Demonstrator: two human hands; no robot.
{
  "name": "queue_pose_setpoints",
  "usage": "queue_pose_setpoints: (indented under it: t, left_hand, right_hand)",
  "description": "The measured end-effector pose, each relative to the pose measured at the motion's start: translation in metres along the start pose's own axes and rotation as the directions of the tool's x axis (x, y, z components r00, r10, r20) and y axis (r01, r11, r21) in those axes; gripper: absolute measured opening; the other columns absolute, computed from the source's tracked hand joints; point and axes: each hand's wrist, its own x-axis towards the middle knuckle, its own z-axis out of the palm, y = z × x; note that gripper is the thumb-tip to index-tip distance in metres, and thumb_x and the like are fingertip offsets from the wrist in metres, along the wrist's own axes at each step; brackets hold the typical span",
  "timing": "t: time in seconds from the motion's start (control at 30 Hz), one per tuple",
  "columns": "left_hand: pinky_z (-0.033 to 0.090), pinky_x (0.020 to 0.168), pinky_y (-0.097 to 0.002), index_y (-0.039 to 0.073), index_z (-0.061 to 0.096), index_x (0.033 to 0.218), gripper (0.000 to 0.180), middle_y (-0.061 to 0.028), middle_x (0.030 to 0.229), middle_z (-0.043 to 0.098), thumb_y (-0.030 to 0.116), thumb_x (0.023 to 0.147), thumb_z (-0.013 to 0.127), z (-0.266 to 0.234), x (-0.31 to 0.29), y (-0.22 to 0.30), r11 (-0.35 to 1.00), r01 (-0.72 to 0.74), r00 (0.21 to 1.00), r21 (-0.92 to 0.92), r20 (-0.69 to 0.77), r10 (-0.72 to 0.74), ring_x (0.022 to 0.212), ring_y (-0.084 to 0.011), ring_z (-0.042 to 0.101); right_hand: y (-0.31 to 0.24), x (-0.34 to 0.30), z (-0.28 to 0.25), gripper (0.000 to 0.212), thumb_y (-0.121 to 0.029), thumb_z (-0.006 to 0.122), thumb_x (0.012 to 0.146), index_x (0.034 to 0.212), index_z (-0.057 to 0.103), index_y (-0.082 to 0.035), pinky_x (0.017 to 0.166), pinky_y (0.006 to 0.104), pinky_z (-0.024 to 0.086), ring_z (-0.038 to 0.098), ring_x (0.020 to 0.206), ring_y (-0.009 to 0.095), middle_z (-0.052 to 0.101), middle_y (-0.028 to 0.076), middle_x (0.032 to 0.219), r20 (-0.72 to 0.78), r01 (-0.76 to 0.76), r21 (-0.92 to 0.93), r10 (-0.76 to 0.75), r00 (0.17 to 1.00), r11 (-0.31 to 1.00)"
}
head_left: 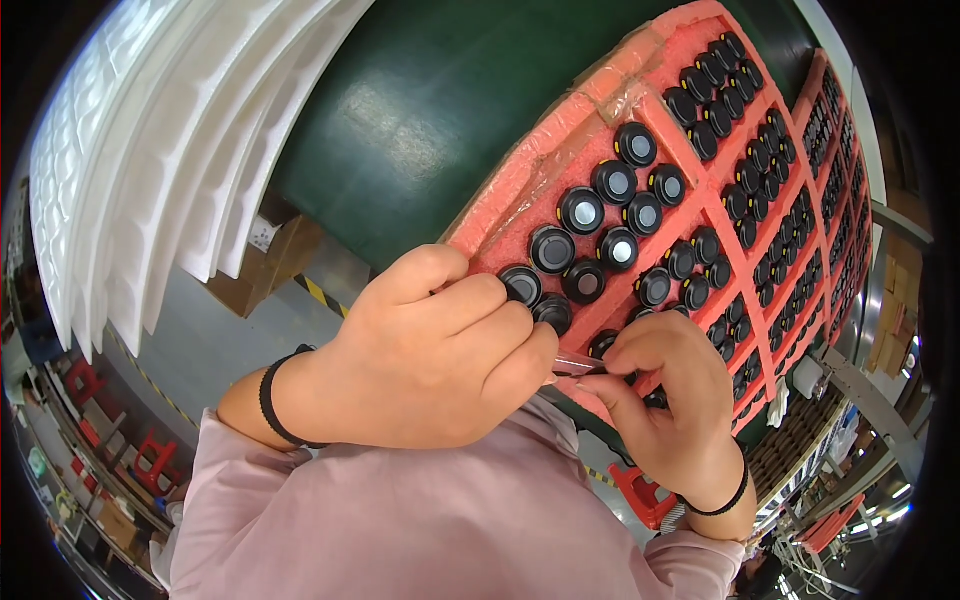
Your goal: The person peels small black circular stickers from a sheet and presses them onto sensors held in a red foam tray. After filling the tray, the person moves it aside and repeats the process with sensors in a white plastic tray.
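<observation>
Close in front of my body, both hands meet at the near edge of a pink foam tray (520,190). My left hand (430,350) is closed, back of the hand up, with its fingertips mostly hidden. My right hand (680,400) pinches with thumb and forefinger. Between them runs a small thin strip (577,364), clear or silvery, gripped at either end; its exact kind cannot be made out. Right beyond my hands, several round black parts (581,211) with grey disc centres stand in the tray's nearest compartment.
More compartments full of black round parts (713,82) stretch to the right. A second pink tray (825,130) lies beyond. Underneath is a dark green work surface (400,130). White moulded sheets (190,130) stand upright at left, above a cardboard box (265,265). A red stool (645,495) is below.
</observation>
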Motion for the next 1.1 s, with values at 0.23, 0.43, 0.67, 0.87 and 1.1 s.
queue_pose_setpoints:
  t: [0.23,0.43,0.67,0.87,1.1]
  left_hand:
    - [0.044,0.076,-0.0358,0.011,0.070,0.095,0.025,0.0024,0.079,0.061,0.035,0.089,0.070,0.004,-0.001,0.001,0.999,0.019,1.000,-0.039,-0.014,-0.020,0.071,-0.0156,0.057]
    - [0.046,0.079,-0.0370,0.010,0.070,0.094,0.026,0.0001,0.083,0.063,0.036,0.090,0.068,0.003,-0.002,-0.002,0.999,0.020,1.000,-0.042,0.021,-0.019,0.075,-0.0170,0.059]
    - [0.050,0.089,-0.0418,0.009,0.069,0.089,0.028,-0.0070,0.103,0.070,0.036,0.091,0.065,0.011,0.001,0.006,0.990,-0.063,0.998,-0.126,-0.022,0.061,0.095,-0.0204,0.066]
    - [0.049,0.099,-0.0445,0.008,0.067,0.084,0.027,-0.0108,0.118,0.072,0.035,0.086,0.066,0.016,0.005,0.009,0.992,-0.086,0.996,-0.097,0.026,0.089,0.113,-0.0221,0.066]
    - [0.048,0.106,-0.0469,0.008,0.064,0.080,0.023,-0.0120,0.120,0.072,0.031,0.079,0.069,0.023,0.002,0.013,0.993,-0.052,0.999,-0.107,0.010,0.054,0.116,-0.0230,0.065]
  right_hand:
    - [0.005,0.001,-0.002,0.032,0.003,0.086,0.069,0.090,0.062,-0.003,0.062,0.0343,0.045,0.057,0.074,0.026,0.059,0.011,0.088,0.067,0.023,-0.019,-0.022,0.998,1.000]
    - [0.007,0.012,-0.018,0.027,-0.001,0.084,0.071,0.089,0.064,-0.003,0.068,0.0354,0.046,0.057,0.080,0.026,0.057,0.009,0.089,0.130,0.028,0.021,-0.031,0.991,0.999]
    - [0.020,0.028,-0.014,0.020,0.004,0.076,0.080,0.092,0.062,-0.002,0.072,0.0294,0.043,0.053,0.083,0.019,0.053,0.006,0.091,0.109,-0.193,0.023,0.189,0.976,0.981]
    - [0.023,0.034,-0.007,0.013,0.006,0.069,0.086,0.094,0.061,0.001,0.071,0.0274,0.043,0.053,0.081,0.016,0.052,0.006,0.090,0.145,-0.273,-0.014,0.273,0.951,0.962]
    - [0.023,0.035,-0.005,0.013,0.007,0.069,0.087,0.094,0.060,0.001,0.071,0.0275,0.044,0.053,0.079,0.016,0.052,0.006,0.089,0.150,-0.273,-0.040,0.276,0.949,0.961]
